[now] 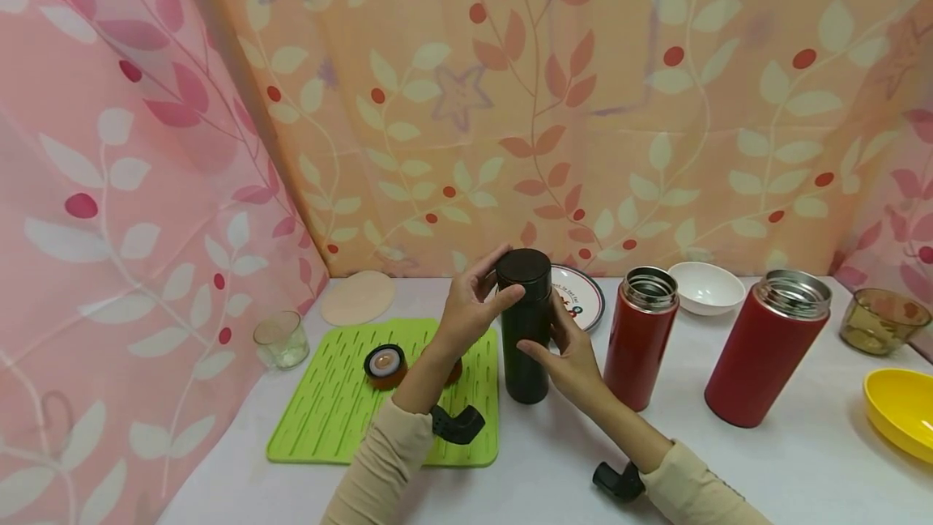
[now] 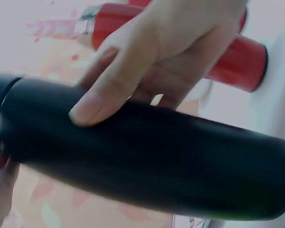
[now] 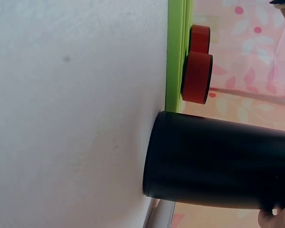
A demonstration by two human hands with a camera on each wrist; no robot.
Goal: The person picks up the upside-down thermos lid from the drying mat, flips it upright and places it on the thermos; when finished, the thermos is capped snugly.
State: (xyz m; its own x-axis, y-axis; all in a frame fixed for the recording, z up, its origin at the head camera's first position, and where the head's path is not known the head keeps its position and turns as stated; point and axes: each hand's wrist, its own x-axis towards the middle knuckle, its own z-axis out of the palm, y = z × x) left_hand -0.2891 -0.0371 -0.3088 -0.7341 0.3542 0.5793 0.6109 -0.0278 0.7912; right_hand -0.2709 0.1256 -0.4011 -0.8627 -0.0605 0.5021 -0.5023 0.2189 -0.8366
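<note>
"Beige sleeves lie nearest; what are the fingers doing?"

"The left hand holds the black flask near its lid, fingers curled round it; the right hand grips it lower down."

"And where's it standing?"

"Upright on the table, between the green mat and a red flask."

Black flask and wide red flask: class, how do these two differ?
The black flask has its lid on, while the wide red flask has an uncovered mouth. The black flask is gripped by the left hand and right hand; the wide red flask is untouched. The black flask is slimmer than the wide red flask. Both stand upright.
</note>
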